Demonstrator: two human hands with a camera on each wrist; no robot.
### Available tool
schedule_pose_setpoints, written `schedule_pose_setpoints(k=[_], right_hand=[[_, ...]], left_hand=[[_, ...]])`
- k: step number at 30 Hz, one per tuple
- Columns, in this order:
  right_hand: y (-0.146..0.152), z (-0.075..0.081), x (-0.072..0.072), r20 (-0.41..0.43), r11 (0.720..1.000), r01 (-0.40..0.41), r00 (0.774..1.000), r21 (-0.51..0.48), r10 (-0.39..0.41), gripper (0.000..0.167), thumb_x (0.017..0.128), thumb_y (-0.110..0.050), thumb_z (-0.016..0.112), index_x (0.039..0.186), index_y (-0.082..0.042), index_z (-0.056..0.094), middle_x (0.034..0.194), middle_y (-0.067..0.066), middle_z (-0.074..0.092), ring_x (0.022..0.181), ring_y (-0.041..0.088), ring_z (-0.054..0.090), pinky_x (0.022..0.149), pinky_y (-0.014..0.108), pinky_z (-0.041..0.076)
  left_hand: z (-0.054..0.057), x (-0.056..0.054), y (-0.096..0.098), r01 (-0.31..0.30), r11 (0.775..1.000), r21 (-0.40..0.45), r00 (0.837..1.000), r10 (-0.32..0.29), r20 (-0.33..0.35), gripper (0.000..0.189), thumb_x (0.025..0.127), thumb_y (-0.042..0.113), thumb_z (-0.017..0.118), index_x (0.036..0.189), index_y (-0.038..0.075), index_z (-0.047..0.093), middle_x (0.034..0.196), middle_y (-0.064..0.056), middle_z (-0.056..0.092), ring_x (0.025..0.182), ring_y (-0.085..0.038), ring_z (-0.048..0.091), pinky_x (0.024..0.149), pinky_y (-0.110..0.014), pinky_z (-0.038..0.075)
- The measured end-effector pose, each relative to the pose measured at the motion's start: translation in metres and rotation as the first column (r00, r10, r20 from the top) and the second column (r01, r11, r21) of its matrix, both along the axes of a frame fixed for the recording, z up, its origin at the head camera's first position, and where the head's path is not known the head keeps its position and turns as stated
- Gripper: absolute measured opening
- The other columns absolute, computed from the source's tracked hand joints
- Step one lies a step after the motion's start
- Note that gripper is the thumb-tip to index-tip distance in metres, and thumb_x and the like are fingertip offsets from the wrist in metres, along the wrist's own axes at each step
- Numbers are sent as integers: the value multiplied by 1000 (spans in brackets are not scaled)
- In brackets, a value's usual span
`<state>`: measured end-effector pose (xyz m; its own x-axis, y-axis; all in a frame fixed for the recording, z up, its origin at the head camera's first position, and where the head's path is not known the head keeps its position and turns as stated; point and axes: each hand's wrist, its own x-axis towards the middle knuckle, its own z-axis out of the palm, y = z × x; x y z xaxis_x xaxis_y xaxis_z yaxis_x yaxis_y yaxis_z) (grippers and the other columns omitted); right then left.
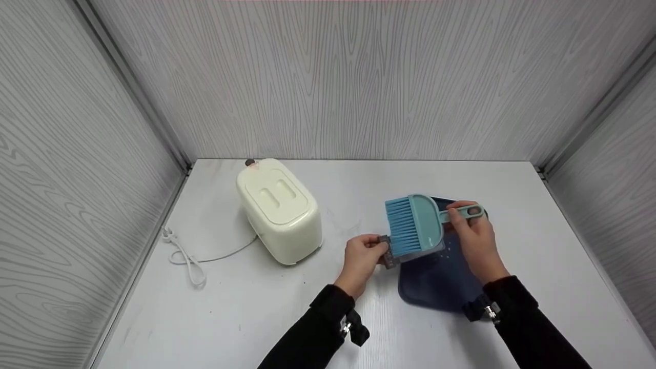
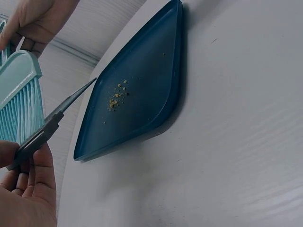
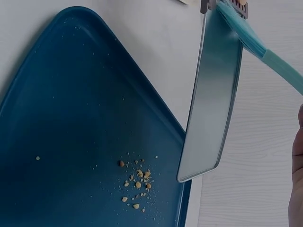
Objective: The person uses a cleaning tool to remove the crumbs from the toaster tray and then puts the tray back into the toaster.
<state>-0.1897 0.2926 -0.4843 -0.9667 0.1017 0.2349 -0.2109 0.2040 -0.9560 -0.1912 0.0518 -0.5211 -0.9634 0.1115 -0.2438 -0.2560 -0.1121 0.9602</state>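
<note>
My left hand (image 1: pixel 360 260) pinches the grey end of a thin metal crumb tray (image 3: pixel 210 104), holding it tilted above the dark blue tray (image 1: pixel 433 284). In my right hand (image 1: pixel 477 243) is the handle of a light teal brush (image 1: pixel 426 223). Its blue bristles (image 1: pixel 402 225) lie over the crumb tray near the left fingers, hiding most of it in the head view. Small tan and brown crumbs (image 3: pixel 138 184) sit on the blue tray below, gathered in a loose cluster with finer specks around it.
A cream toaster (image 1: pixel 279 215) with a lid on top stands left of the hands. Its white cord (image 1: pixel 230 253) runs left to a bundled loop (image 1: pixel 192 269). Wood-grain panels (image 1: pixel 328 82) wall in the back and sides of the white table (image 1: pixel 256 328).
</note>
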Motion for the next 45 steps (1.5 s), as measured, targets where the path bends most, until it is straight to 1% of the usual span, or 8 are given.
schedule_pose_setpoints(k=[7, 12, 23, 27, 32, 35, 40, 45], right_hand=[[7, -1, 0, 0, 999, 12, 1000, 31, -12, 35, 109, -30, 54, 127, 0, 52, 105, 8, 66, 93, 15, 66, 80, 25, 58], [14, -2, 1, -1, 998, 32, 999, 47, -32, 36, 108, -31, 54, 127, 0, 51, 105, 6, 65, 94, 14, 66, 79, 23, 57], [32, -5, 1, -7, 988, 96, 995, 124, -96, 41, 109, -32, 53, 132, 2, 50, 107, 4, 63, 93, 11, 64, 78, 19, 55], [40, -7, 2, -13, 977, 128, 992, 170, -128, 41, 109, -34, 52, 133, 0, 50, 109, 5, 64, 93, 10, 64, 78, 18, 54], [47, -9, 4, -8, 954, 180, 983, 240, -184, 41, 110, -34, 50, 134, -2, 50, 112, 3, 64, 94, 6, 64, 79, 14, 52], [50, -11, 5, 0, 946, 197, 979, 259, -204, 41, 110, -33, 49, 136, 0, 49, 117, 6, 64, 97, 2, 63, 80, 12, 51], [55, -15, 4, 1, 932, 208, 976, 296, -218, 40, 112, -28, 46, 139, 2, 48, 124, 18, 62, 99, -2, 62, 81, 11, 49], [56, -16, 7, -1, 931, 214, 975, 296, -223, 42, 111, -32, 46, 139, 0, 48, 125, 17, 62, 100, -1, 61, 82, 11, 49]], left_hand=[[2, 0, -1, 8, 1000, 5, 1000, -9, 23, 19, 95, 4, 67, 112, -3, 73, 93, -10, 70, 75, -16, 69, 68, -29, 60], [1, -1, 0, 7, 1000, 3, 1000, -7, 24, 18, 95, 2, 66, 111, -4, 72, 92, -10, 69, 73, -15, 68, 66, -28, 60], [0, -2, 0, 6, 1000, -16, 1000, -6, -2, 22, 95, 3, 66, 114, -5, 72, 93, -10, 68, 75, -15, 67, 67, -28, 60], [0, -1, 0, 9, 1000, -22, 1000, -9, -7, 22, 95, 3, 66, 115, -6, 71, 93, -10, 68, 76, -15, 67, 68, -27, 60], [-1, -1, 0, 8, 1000, -29, 1000, -9, -14, 22, 95, 3, 67, 114, -6, 71, 93, -10, 68, 76, -14, 67, 69, -27, 60], [-1, -1, -1, 16, 999, -31, 1000, -17, -21, 23, 96, 3, 66, 116, -6, 71, 94, -10, 69, 77, -14, 68, 70, -27, 60], [-1, -1, -1, 15, 999, -30, 1000, -16, -25, 23, 96, 4, 67, 117, -6, 71, 94, -10, 70, 77, -14, 68, 70, -26, 60], [-2, -1, -1, 7, 1000, -25, 1000, -8, -25, 21, 95, 3, 67, 114, -6, 72, 92, -10, 69, 76, -14, 68, 69, -27, 60]])
